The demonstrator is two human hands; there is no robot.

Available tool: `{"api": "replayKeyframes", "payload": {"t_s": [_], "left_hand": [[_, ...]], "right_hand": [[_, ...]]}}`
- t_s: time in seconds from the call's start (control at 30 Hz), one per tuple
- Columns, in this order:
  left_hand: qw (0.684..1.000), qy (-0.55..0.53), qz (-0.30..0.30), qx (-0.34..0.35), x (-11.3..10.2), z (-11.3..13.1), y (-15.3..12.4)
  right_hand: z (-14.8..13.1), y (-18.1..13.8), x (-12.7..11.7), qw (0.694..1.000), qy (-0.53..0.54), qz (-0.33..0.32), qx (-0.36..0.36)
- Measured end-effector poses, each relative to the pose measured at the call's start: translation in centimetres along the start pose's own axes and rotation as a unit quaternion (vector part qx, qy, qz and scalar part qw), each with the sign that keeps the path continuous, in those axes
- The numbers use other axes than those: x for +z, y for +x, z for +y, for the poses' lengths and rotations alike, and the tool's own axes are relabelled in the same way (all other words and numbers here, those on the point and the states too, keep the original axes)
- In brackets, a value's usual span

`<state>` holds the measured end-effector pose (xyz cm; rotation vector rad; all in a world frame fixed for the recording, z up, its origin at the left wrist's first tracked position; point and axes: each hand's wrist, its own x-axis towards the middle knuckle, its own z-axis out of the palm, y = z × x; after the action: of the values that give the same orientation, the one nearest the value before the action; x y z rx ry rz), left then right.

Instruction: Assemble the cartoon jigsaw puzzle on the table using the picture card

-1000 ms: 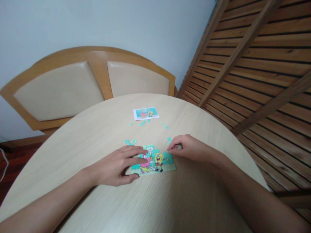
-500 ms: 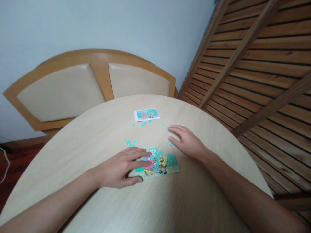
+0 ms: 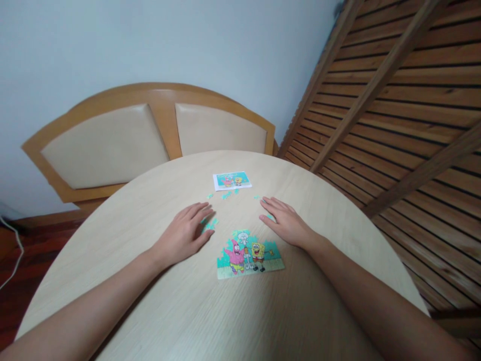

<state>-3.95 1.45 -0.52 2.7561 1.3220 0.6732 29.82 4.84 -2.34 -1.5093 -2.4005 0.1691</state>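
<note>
A partly assembled cartoon jigsaw puzzle (image 3: pixel 249 254) lies on the round light-wood table (image 3: pixel 158 311) between my two hands. My left hand (image 3: pixel 185 233) rests flat and open to the puzzle's upper left, fingers over a few loose teal pieces (image 3: pixel 209 225). My right hand (image 3: pixel 285 222) lies flat and open to the puzzle's upper right, covering a loose teal piece (image 3: pixel 269 217). Neither hand holds anything. More loose teal pieces (image 3: pixel 226 195) sit farther back.
A small reference picture (image 3: pixel 232 180) of the puzzle lies near the table's far edge. Behind the table stands a wooden headboard with beige padded panels (image 3: pixel 112 145). A slatted wooden frame (image 3: pixel 394 110) leans at the right. A cable runs on the floor at left.
My left hand came off the assembled puzzle and moved up and left onto loose pieces. My right hand opened from a pinch and spread flat beyond the puzzle.
</note>
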Motion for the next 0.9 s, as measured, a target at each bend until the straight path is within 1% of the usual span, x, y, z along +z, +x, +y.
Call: {"api": "replayKeyframes", "payload": {"t_s": [0.13, 0.37, 0.43, 0.53, 0.73, 0.83, 0.9], "left_hand": [[0.998, 0.028, 0.015, -0.053, 0.6, -1.5, 0.0], [0.992, 0.008, 0.036, -0.117, 1.7, -2.3, 0.4], [0.992, 0.002, 0.041, -0.118, 1.9, -2.6, 0.5], [0.994, 0.000, 0.031, -0.102, 2.2, -2.9, 0.5], [0.996, 0.009, 0.015, -0.086, 2.4, -2.8, 0.8], [0.996, 0.006, 0.016, -0.083, 2.4, -2.7, 0.9], [0.996, 0.002, 0.018, -0.084, 2.5, -2.7, 0.9]], "right_hand": [[0.2, 0.0, 0.0, 1.000, 0.003, 0.005, 0.004], [0.6, 0.2, 0.3, 0.999, 0.022, 0.033, -0.010], [0.6, 0.3, 0.3, 0.999, 0.025, 0.042, -0.016], [0.4, 0.3, 0.2, 0.999, 0.020, 0.040, -0.019], [-0.4, 0.2, 0.0, 0.999, -0.032, -0.003, -0.005], [-0.9, 0.9, -0.5, 0.999, -0.047, -0.012, -0.016], [-1.5, 1.8, -0.9, 0.998, -0.052, -0.020, -0.034]]}}
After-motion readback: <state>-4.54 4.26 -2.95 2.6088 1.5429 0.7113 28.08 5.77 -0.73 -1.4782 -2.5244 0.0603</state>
